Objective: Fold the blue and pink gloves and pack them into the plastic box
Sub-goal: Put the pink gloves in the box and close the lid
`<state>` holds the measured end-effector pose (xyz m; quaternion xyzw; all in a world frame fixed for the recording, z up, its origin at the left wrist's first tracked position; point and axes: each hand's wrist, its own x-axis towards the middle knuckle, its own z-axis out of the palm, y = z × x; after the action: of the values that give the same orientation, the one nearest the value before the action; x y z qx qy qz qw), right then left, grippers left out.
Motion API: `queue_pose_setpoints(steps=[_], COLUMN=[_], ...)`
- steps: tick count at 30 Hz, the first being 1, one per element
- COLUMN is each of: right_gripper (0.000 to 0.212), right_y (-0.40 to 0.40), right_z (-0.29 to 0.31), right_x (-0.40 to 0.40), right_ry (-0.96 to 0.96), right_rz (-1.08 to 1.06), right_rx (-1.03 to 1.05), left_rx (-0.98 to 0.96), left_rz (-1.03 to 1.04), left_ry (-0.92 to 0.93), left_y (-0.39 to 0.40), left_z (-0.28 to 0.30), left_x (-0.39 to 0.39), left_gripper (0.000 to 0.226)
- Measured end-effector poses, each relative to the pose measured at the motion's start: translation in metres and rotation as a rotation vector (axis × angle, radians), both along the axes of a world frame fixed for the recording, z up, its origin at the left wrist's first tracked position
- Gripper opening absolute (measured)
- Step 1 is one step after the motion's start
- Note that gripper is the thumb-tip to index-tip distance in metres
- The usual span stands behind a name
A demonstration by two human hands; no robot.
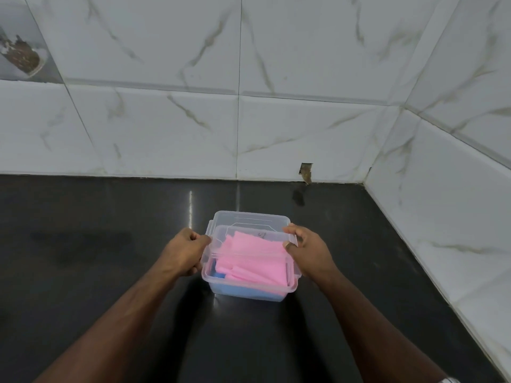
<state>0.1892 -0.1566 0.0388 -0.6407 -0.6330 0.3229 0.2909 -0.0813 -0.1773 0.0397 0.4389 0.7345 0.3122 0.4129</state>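
A clear plastic box stands on the black counter in front of me. Folded pink gloves lie on top inside it, and the blue gloves show through the wall beneath them. A clear lid hovers tilted over the box, its far edge raised. My left hand grips the lid's left edge with curled fingers. My right hand pinches the lid's right edge between thumb and fingers. Both forearms reach in from the bottom of the view.
The black counter meets a white marble-tiled wall at the back and on the right, forming a corner. A small chipped hole sits at the base of the back wall.
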Motion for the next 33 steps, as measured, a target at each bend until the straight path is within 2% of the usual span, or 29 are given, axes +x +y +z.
queue_pose_setpoints(steps=[4, 9, 12, 18, 27, 33], right_gripper=[0.042, 0.040, 0.035, 0.031, 0.036, 0.027], right_y=[0.014, 0.021, 0.017, 0.008, 0.002, 0.002], right_z=[0.004, 0.009, 0.007, -0.001, -0.003, -0.003], right_x=[-0.008, -0.013, -0.006, 0.006, 0.012, 0.012], right_ry=[0.072, 0.145, 0.165, 0.127, 0.082, 0.049], right_rz=[0.033, -0.014, -0.071, -0.127, -0.092, -0.065], right_rx=[-0.049, -0.063, -0.030, -0.012, -0.024, -0.041], left_rx=[-0.004, 0.076, 0.088, 0.073, 0.085, 0.085], left_rz=[0.028, 0.061, 0.048, 0.052, 0.072, 0.084], left_ry=[-0.046, -0.087, -0.070, -0.088, -0.089, -0.086], left_y=[-0.007, -0.004, -0.009, -0.025, -0.033, -0.035], left_z=[-0.001, 0.003, 0.005, 0.004, 0.003, 0.001], left_x=[-0.008, -0.013, -0.013, -0.010, -0.005, -0.003], left_gripper=[0.040, 0.019, 0.016, 0.029, 0.019, 0.020])
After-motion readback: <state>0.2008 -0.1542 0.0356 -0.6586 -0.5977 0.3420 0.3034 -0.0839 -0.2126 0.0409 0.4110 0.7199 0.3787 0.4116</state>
